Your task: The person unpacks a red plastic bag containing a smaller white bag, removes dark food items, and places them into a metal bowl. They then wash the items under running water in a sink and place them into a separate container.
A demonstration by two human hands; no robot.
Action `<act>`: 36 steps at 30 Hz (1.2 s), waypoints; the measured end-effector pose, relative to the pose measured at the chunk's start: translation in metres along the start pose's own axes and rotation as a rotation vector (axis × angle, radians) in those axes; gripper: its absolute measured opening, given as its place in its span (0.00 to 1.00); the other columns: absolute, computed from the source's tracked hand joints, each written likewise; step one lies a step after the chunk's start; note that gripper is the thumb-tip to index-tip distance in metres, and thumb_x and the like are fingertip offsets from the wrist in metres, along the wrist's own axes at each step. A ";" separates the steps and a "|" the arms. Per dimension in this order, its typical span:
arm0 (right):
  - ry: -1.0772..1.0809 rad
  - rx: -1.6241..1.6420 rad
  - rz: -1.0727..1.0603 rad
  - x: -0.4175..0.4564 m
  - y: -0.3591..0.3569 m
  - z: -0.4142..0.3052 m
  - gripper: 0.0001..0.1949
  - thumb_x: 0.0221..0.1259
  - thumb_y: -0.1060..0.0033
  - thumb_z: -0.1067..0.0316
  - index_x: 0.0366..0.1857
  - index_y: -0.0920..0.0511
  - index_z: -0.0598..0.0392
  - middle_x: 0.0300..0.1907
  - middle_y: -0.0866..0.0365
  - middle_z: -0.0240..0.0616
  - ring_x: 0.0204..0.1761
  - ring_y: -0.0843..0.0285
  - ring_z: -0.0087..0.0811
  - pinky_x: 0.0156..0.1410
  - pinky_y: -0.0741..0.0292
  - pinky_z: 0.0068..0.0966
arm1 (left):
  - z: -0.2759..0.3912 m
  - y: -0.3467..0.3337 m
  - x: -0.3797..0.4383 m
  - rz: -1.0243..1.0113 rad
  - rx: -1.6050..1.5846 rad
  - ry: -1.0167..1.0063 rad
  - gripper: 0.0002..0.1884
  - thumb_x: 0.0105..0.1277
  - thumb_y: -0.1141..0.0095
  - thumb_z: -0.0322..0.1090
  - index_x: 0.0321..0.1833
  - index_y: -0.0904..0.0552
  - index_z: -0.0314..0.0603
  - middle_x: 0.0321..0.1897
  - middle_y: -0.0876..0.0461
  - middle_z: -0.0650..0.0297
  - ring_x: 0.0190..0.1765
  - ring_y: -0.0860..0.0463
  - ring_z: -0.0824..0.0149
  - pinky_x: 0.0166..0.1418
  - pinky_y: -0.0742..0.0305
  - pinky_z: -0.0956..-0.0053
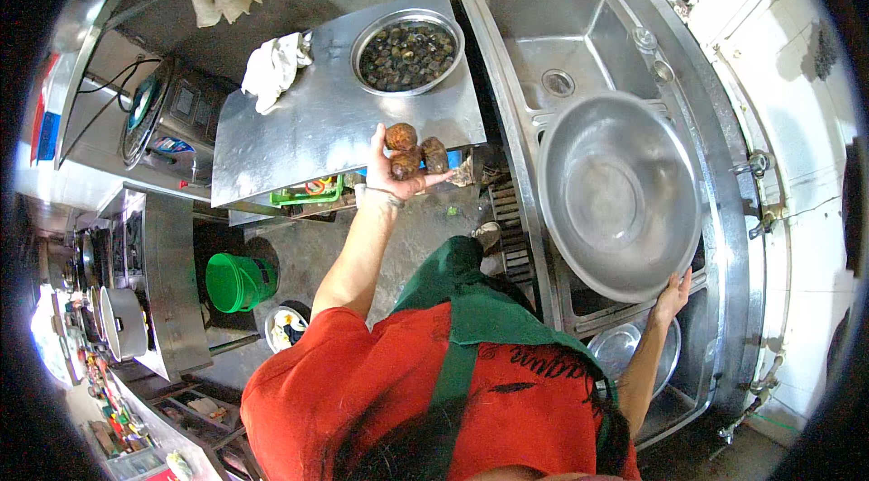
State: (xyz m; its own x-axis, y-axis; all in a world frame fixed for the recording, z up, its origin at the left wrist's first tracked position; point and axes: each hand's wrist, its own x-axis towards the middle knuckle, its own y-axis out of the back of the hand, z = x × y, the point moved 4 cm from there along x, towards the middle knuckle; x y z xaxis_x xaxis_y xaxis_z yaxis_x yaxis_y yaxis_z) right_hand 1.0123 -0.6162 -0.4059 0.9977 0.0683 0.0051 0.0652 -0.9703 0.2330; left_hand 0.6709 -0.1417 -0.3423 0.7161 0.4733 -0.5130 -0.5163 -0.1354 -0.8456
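Note:
My left hand (409,189) is palm up, with three brown root vegetables (400,137) resting on its palm and fingers. They look rough-skinned, like potatoes or taro. Below and beyond this hand is the front edge of a stainless steel table (299,141). On the right, my right hand (671,301) grips the near rim of a wide stainless steel basin (631,236). Nothing lies in that basin, which rests across the divider of a steel double sink (526,209). A smaller metal bowl (614,343) sits in the near sink compartment, partly covered by my forearm.
A steel bowl (407,93) of small dark shellfish or snails in liquid stands on the table near a white cloth (275,70). Taps (753,163) line the wall. On the floor are a green bucket (237,281) and a waste container (275,338); a green crate (312,192) is under the table.

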 end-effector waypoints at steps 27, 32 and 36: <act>0.073 -0.595 -0.561 -0.065 -0.097 -0.115 0.17 0.56 0.47 0.64 0.48 0.25 0.61 0.25 0.20 0.46 0.23 0.21 0.33 0.30 0.26 0.29 | -0.178 -0.030 0.086 -0.215 1.070 0.371 0.30 0.61 0.48 0.43 0.65 0.39 0.42 0.58 0.30 0.57 0.59 0.30 0.60 0.56 0.33 0.55; 0.258 -0.542 -0.976 -0.114 -0.203 -0.117 0.17 0.57 0.48 0.64 0.48 0.26 0.60 0.21 0.22 0.39 0.20 0.25 0.24 0.26 0.30 0.24 | -0.055 0.094 0.035 0.074 0.970 0.103 0.20 0.65 0.51 0.40 0.59 0.31 0.44 0.46 0.21 0.61 0.43 0.20 0.66 0.48 0.25 0.64; 0.150 -0.386 -1.400 -0.167 -0.306 -0.111 0.16 0.58 0.46 0.67 0.50 0.27 0.60 0.21 0.24 0.34 0.20 0.28 0.21 0.25 0.31 0.20 | 0.028 0.286 -0.078 0.799 0.661 -0.205 0.15 0.65 0.58 0.40 0.51 0.25 0.46 0.44 0.20 0.60 0.44 0.20 0.60 0.44 0.25 0.60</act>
State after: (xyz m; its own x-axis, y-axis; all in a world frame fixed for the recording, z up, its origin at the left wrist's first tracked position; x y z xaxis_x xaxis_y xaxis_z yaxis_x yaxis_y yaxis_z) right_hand 0.8232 -0.3051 -0.3703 0.1115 0.9314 -0.3466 0.9270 0.0282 0.3740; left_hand 0.4541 -0.1933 -0.5396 -0.0058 0.6022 -0.7983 -1.0000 -0.0008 0.0066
